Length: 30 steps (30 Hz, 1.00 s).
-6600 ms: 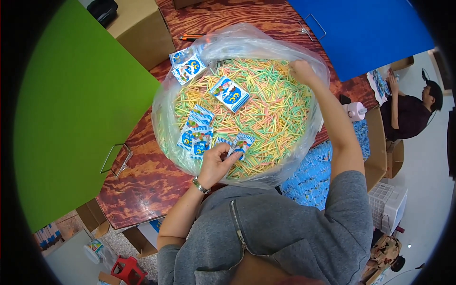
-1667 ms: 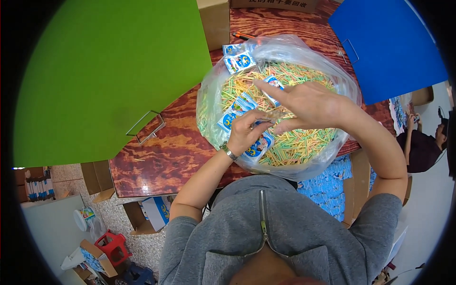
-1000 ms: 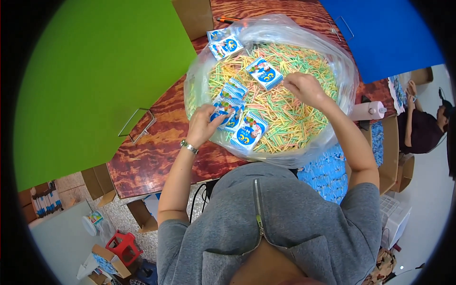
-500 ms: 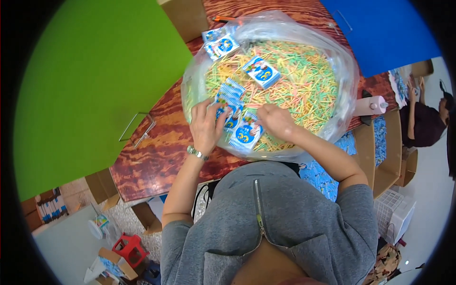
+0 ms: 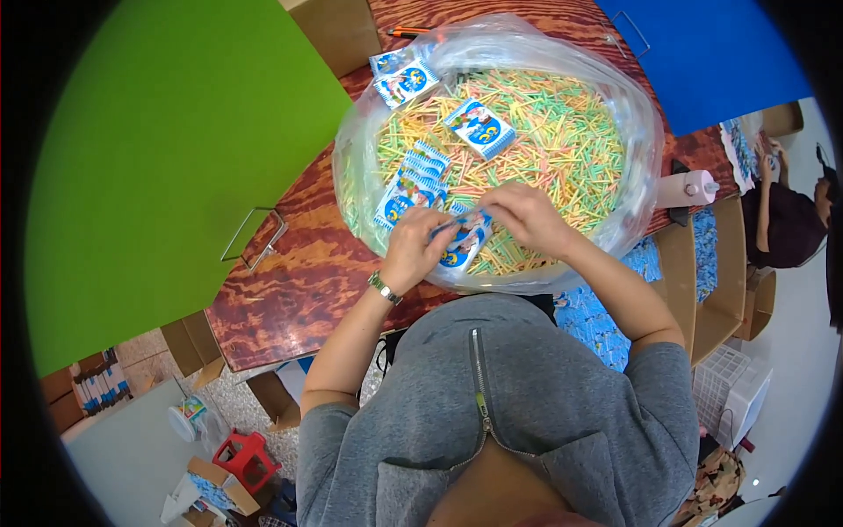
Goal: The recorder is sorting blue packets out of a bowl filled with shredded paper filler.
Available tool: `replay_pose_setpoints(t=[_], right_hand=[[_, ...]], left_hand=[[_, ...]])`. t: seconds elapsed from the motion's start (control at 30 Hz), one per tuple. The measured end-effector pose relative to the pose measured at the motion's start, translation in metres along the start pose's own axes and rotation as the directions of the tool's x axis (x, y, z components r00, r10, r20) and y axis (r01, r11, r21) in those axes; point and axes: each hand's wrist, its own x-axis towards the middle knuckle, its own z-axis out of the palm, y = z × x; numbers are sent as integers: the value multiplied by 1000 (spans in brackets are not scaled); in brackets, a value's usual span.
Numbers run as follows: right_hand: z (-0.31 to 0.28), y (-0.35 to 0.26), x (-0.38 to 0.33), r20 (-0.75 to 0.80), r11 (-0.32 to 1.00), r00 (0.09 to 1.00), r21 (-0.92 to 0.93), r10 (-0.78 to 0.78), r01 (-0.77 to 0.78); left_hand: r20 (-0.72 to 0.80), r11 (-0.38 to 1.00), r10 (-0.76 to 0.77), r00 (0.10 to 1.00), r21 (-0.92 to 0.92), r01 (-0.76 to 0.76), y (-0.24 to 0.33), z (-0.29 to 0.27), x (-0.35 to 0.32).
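Note:
A wide clear plastic bag (image 5: pixel 650 132), its rim spread open, holds a heap of short pastel sticks (image 5: pixel 562 132) in yellow, green and pink. Over the near part of the heap, my left hand (image 5: pixel 413 252) and my right hand (image 5: pixel 531 220) pinch a small blue-and-white packet (image 5: pixel 452 227) between them. Another packet (image 5: pixel 455 258) lies just under it, partly covered. Left of my hands, several flat packets (image 5: pixel 413 186) overlap in a row. A filled-looking packet (image 5: pixel 480 129) rests on the sticks farther back, and more packets (image 5: pixel 406 83) lie at the bag's far-left rim.
A green panel (image 5: pixel 176 176) takes up the left, a blue panel (image 5: pixel 711 61) the far right. On the red-brown table (image 5: pixel 272 307) stand a pink bottle (image 5: pixel 687 189) and an orange pen (image 5: pixel 408 32). Cardboard boxes (image 5: pixel 724 272) with blue packets sit at right, near another person (image 5: pixel 790 215).
My left hand has moved right and nearer to me, away from the overlapping packets, toward my right hand. A packet is now stretched between both hands.

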Motion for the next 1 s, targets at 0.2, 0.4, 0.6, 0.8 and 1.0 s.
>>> replay_pose_setpoints(t=[0.2, 0.4, 0.6, 0.8, 1.0], right_hand=[[-6, -5, 3, 56, 984, 986, 85, 154, -159], [-15, 0, 6, 146, 999, 989, -19, -28, 32], [-82, 98, 38, -43, 964, 976, -153, 216, -220], [-131, 177, 57, -40, 761, 917, -545, 397, -353], [-140, 198, 66, 93, 549, 806, -777, 584, -308]], left_hand=[[115, 961, -176, 978, -197, 196, 15, 3, 10], [-22, 997, -70, 997, -32, 70, 23, 6, 13], [-112, 992, -113, 987, -63, 106, 21, 4, 11], [-78, 958, -220, 972, -204, 201, 11, 6, 5], [-45, 959, -243, 969, -162, 233, 6, 3, -3]])
